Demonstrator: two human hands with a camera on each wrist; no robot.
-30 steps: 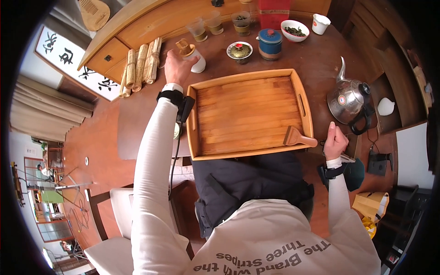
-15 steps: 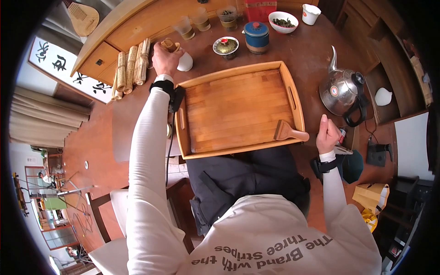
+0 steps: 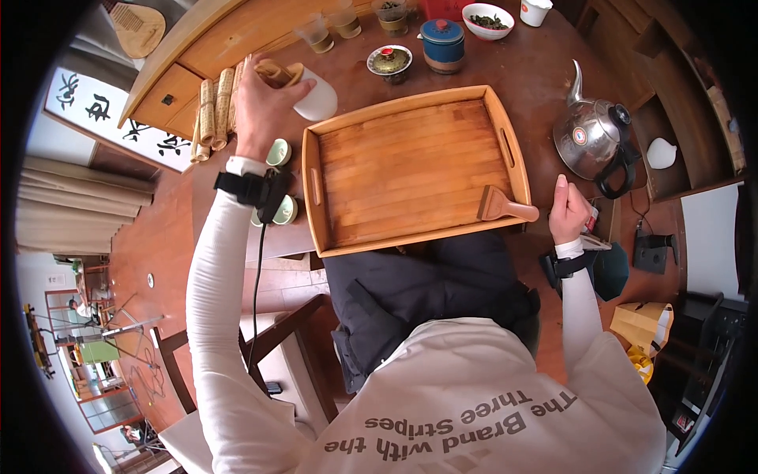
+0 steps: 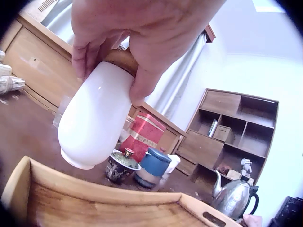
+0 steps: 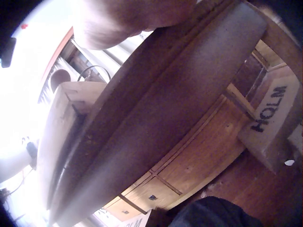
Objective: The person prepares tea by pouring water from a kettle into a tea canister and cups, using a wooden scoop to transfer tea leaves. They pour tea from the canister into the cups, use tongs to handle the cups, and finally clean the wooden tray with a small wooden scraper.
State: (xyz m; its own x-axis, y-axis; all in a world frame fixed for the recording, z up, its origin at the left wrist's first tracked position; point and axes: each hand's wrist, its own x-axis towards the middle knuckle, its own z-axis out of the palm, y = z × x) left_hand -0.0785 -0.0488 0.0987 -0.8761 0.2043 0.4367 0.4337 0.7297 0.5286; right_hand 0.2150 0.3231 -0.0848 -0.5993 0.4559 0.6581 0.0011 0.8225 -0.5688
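Note:
A white vase-shaped container [image 3: 318, 96] with a wooden rim and wooden tools in its mouth is held in the left hand [image 3: 264, 110], left of the tray's far corner. In the left wrist view the left hand [image 4: 142, 35] grips the container [image 4: 97, 113] around its rim, fingers one side and thumb the other; it is tilted and off the table. The right hand [image 3: 570, 209], fingers loosely curled and holding nothing visible, lies by the table's near right edge, below the silver kettle [image 3: 588, 138]. Only part of the right hand [image 5: 132, 21] shows in the right wrist view.
A wooden tray [image 3: 410, 170] lies centrally with a brown brush-like tool [image 3: 505, 207] on its near right corner. Small green cups [image 3: 279, 152] stand left of it. Beyond are a lidded bowl [image 3: 389, 61], a blue canister [image 3: 442, 46] and bamboo rolls [image 3: 207, 114].
The left hand has taken hold of the white container by its rim, lifted and tilted it, and brought it nearer. Green cups have come into view under the left wrist. The right hand has barely moved.

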